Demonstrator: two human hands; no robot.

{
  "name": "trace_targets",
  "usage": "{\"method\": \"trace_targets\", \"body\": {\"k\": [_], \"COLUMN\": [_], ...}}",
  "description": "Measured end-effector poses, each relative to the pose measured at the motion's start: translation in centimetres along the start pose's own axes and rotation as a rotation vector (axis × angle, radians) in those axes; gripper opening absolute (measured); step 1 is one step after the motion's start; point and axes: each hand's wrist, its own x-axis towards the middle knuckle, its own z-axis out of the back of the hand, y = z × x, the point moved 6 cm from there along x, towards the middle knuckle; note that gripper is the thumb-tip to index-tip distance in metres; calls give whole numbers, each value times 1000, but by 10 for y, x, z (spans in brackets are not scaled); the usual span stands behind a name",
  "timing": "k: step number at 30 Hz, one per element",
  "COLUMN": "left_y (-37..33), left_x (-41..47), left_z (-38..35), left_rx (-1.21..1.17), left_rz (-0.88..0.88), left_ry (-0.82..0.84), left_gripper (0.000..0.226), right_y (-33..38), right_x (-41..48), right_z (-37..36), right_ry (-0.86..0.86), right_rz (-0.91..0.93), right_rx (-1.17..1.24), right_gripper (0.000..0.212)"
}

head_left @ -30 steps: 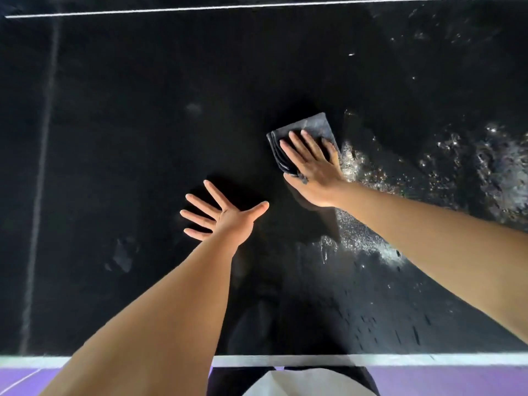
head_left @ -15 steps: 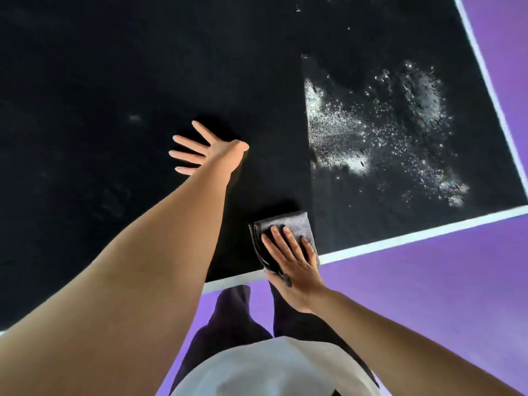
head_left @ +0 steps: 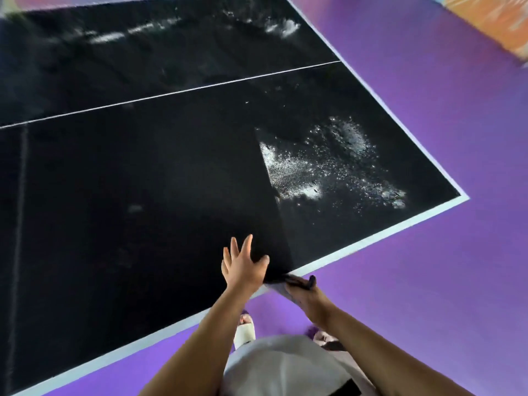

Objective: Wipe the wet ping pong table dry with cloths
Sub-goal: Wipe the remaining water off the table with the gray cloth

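The black ping pong table [head_left: 114,181] fills most of the view, with a white border along its near edge. A patch of glistening water drops [head_left: 328,164] lies near the right corner, bounded on its left by a straight wiped edge. My left hand [head_left: 243,265] rests flat on the table just inside the near edge, fingers spread. My right hand [head_left: 307,295] is just off the near edge beside it, gripping the dark grey cloth [head_left: 295,281], most of which is hidden by the hand.
Purple floor [head_left: 428,281] surrounds the table on the near and right sides. A white centre line [head_left: 171,94] crosses the table, and more wet streaks [head_left: 280,27] shine on the far half. An orange object [head_left: 497,18] lies at the top right.
My right hand has dragged the cloth back off the near edge and now grips it. My left hand slid back close to the edge. The view has pulled back and swung right.
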Motion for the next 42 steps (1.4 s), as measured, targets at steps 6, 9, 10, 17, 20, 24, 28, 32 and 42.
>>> {"method": "trace_targets", "body": {"k": [6, 9, 10, 17, 20, 24, 28, 32, 42], "left_y": [-46, -67, -70, -76, -78, -83, -92, -101, -118], "left_x": [0, -11, -15, -38, -43, -33, 11, 79, 224], "left_z": [-8, -27, -35, -86, -98, -77, -51, -28, 39], "left_rx": [5, 21, 29, 60, 66, 55, 84, 59, -91], "left_rz": [31, -6, 0, 94, 139, 183, 200, 256, 389], "left_ry": [-55, -71, -80, -156, -168, -263, -352, -376, -491], "left_gripper": [68, 67, 67, 69, 70, 69, 68, 71, 67], "right_y": [8, 12, 15, 0, -17, -17, 8, 31, 181], "right_x": [-20, -31, -35, -51, -48, -31, -1, 23, 113], "right_z": [78, 127, 143, 224, 241, 254, 261, 266, 289], "right_ry": [-187, -265, -283, -315, -292, -288, -262, -279, -385], "right_rz": [-96, -76, -53, -21, -66, -95, -86, -101, -30], "right_rx": [422, 609, 646, 772, 781, 787, 777, 731, 376], "right_gripper": [24, 35, 35, 27, 23, 34, 35, 42, 16]}}
